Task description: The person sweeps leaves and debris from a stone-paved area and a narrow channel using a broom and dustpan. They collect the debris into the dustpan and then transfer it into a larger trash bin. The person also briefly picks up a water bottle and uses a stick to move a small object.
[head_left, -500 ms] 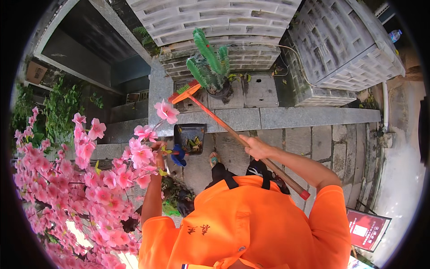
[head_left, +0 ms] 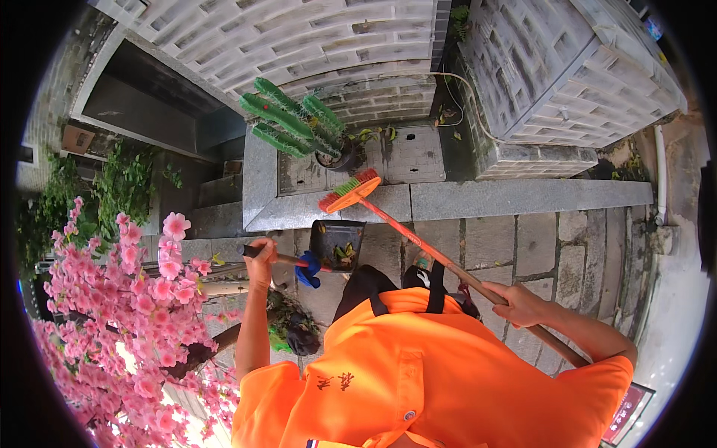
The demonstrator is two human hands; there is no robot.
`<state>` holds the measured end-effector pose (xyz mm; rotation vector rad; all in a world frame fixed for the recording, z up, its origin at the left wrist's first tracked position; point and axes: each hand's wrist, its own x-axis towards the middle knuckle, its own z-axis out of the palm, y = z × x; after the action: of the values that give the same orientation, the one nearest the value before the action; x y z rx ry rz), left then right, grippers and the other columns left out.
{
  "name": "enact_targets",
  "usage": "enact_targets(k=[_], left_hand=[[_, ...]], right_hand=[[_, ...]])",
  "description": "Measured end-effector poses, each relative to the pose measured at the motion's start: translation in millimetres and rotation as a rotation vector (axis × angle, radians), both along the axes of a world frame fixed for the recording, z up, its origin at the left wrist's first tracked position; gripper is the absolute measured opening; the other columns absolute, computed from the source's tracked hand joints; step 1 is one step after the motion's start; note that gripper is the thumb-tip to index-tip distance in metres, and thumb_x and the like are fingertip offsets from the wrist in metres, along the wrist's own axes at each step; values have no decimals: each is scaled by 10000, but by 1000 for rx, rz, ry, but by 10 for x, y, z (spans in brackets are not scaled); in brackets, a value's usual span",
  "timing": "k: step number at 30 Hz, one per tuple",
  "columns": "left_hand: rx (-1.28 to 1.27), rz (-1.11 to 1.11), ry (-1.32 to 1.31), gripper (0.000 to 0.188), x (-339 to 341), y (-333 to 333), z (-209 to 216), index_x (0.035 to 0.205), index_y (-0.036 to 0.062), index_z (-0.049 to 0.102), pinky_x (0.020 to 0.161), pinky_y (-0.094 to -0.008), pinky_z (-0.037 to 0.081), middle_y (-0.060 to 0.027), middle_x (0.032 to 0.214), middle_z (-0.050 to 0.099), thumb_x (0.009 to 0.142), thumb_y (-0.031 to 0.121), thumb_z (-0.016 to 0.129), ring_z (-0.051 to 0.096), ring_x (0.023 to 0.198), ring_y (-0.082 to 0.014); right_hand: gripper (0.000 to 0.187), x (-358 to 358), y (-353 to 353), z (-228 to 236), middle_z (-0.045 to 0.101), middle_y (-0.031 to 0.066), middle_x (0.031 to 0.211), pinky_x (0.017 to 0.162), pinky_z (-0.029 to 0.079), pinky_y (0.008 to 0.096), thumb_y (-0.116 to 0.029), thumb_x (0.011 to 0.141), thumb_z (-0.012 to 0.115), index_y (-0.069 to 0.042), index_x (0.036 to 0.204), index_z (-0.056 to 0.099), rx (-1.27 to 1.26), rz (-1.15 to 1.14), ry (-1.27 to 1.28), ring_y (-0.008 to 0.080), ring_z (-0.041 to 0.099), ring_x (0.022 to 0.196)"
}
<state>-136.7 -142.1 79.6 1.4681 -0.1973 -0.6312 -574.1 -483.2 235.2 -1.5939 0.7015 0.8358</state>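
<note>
My right hand [head_left: 520, 303] grips the wooden handle of a broom [head_left: 418, 240]. Its orange head, with red and green bristles, is raised over the stone ledge, just beyond the dustpan. In my left hand [head_left: 259, 261] is the handle of a long-handled black dustpan [head_left: 321, 237], the dark end of the stick sticking out past my fist. Leaves [head_left: 344, 253] lie inside the pan. Where the stick meets the pan, a blue cloth or bag [head_left: 307, 269] is tied.
A potted cactus [head_left: 299, 123] stands beyond the ledge [head_left: 463, 198], against a grey brick wall [head_left: 299, 37]. Pink blossom branches [head_left: 142, 321] crowd my left side. A thin pipe [head_left: 478, 101] runs along the brickwork at right. A dark red sign [head_left: 627, 414] is at lower right.
The broom head has come right and nearer, and my right hand has moved right and back. My left hand shows clear of the blossoms. The view has shifted, with the cactus now farther left.
</note>
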Motion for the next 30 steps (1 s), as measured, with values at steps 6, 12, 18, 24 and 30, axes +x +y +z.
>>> enact_targets(k=[6, 12, 18, 24, 30], left_hand=[[-40, -80, -4, 130, -254, -811, 101, 808, -35, 599, 492, -265, 352, -41, 579, 503, 823, 87, 642, 450, 493, -133], [-21, -102, -40, 119, -241, -1246, 102, 782, -20, 586, 487, -267, 341, -35, 568, 483, 829, 83, 626, 438, 495, -127], [-52, -64, -65, 109, -2, -1579, -1, 802, -29, 591, 483, -266, 331, -26, 555, 469, 823, 73, 621, 426, 487, -123], [-62, -68, -31, 101, 421, -1733, -140, 813, -37, 595, 483, -265, 327, -24, 549, 461, 811, 60, 623, 413, 484, -120], [-125, -84, 42, 108, 869, -1753, -343, 819, -28, 612, 483, -261, 340, -20, 586, 497, 808, 73, 651, 431, 496, -108]], right_hand=[[617, -511, -354, -262, 523, 48, 634, 409, 429, 301, -66, 858, 484, 3, 1423, 246, -65, -343, -88, 140, 515, 428], [608, -205, -437, -438, 523, 53, 664, 408, 423, 300, -48, 833, 483, 20, 1404, 285, -167, -462, -153, 141, 512, 425], [607, 333, -240, -716, 529, 67, 612, 418, 438, 309, -53, 832, 490, 12, 1402, 292, -205, -603, -227, 159, 519, 415], [600, 1014, 303, -958, 536, 63, 625, 387, 428, 292, -16, 816, 488, 26, 1388, 312, -302, -556, -209, 139, 518, 389], [520, 1872, 924, -1107, 588, 217, 590, 496, 520, 363, -79, 834, 490, 81, 1316, 381, -358, -624, -245, 251, 593, 427]])
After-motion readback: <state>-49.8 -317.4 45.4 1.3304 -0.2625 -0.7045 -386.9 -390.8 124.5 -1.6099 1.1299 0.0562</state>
